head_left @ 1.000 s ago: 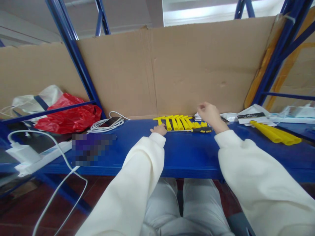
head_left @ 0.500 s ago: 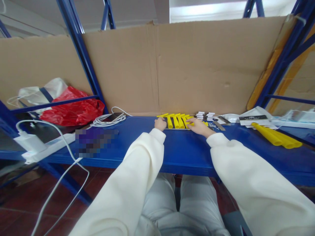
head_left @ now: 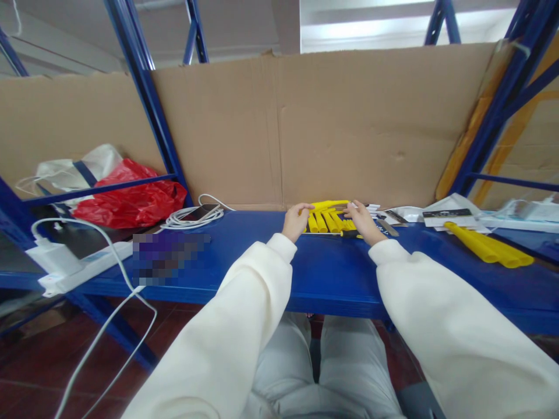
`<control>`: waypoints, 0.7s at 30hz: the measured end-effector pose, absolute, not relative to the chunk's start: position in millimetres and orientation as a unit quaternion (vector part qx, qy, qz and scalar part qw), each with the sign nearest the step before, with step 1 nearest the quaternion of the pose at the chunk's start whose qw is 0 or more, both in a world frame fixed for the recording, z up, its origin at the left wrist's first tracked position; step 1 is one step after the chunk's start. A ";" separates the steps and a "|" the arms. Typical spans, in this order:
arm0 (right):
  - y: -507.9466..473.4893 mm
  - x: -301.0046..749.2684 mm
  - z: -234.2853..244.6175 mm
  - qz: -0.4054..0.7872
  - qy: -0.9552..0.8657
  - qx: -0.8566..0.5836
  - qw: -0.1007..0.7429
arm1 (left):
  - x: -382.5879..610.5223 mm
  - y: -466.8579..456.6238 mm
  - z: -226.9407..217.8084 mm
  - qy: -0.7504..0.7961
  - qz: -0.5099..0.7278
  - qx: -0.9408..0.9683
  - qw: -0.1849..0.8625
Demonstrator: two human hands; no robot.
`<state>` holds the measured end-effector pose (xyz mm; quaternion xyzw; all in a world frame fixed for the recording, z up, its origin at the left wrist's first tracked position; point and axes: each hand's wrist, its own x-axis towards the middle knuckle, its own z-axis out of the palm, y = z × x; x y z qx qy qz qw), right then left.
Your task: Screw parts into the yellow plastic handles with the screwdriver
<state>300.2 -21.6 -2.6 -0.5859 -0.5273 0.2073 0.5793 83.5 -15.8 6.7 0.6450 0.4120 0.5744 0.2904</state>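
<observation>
My left hand (head_left: 296,221) is closed in a pinch at the left end of a yellow tapered tube (head_left: 328,205), which is held crosswise above the blue shelf. At the tube's right end are the closed fingers of my right hand (head_left: 364,223); the exact contact is too small to see. Just below lies a row of several yellow tubes (head_left: 322,223), side by side and slanted. A thin tool with a black end (head_left: 349,234) rests in front of the row. White-and-black pieces (head_left: 372,208) lie behind my right hand, partly hidden.
More yellow tubes (head_left: 487,247) lie at the right, near a white packet (head_left: 449,216). A metal strip (head_left: 388,227) is beside my right hand. To the left are a coiled white cable (head_left: 192,218), a power strip (head_left: 87,265) and a red bag (head_left: 131,195). Cardboard (head_left: 349,128) stands behind the shelf.
Both hands have risen slightly from the row, the left one moving a little right. A yellow tube now spans between them above the row. The black-ended tool has come into sight.
</observation>
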 end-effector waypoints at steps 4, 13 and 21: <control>-26.0 305.5 2.1 0.249 -0.461 -0.578 0.625 | 89.5 -16.5 4.8 0.354 0.537 0.685 0.343; -36.1 303.1 2.6 0.263 -0.472 -0.586 0.604 | 83.6 -38.5 3.7 0.423 0.316 0.832 0.168; -33.4 294.6 -7.7 0.262 -0.589 -0.545 0.537 | 80.5 -39.4 6.8 0.525 0.257 0.809 0.072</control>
